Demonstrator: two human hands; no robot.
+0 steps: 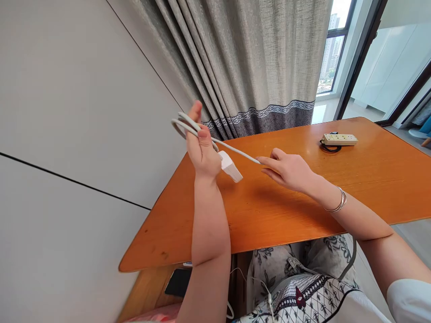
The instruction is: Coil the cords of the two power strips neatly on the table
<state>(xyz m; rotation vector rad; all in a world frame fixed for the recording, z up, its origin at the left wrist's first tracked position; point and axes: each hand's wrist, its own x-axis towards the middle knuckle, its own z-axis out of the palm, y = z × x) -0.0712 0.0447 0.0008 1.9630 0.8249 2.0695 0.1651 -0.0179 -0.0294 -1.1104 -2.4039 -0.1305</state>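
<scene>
**Left hand carries looped cable; right hand pinches its run**

Pale wall panels with dark seams fill the left side of the view, beside a long grey curtain (262,58) with a patterned band near its hem. A wooden table (303,197) with an orange-brown top spreads beneath both hands, its near edge above the person's patterned clothing (303,296).

Raised over the table's left part, the left hand (204,152) is partly closed, with coils of white cable (235,150) passing around it and held by bent digits. The right hand (292,171), with silver bangles (340,200) at its wrist, is nearly closed at thumb and forefinger on the cable; its other fingers are curled. Between the hands, the cable runs in a nearly straight line above the tabletop.

Farther back on the right part of the table lies a cream power strip (340,139), a black cord (330,148) bundled beside it. Below the table's edge at left, a dark flat device (178,282) is partly hidden by the left forearm. Smaller still, a white power adapter (230,167) hangs just beside the left wrist.
</scene>
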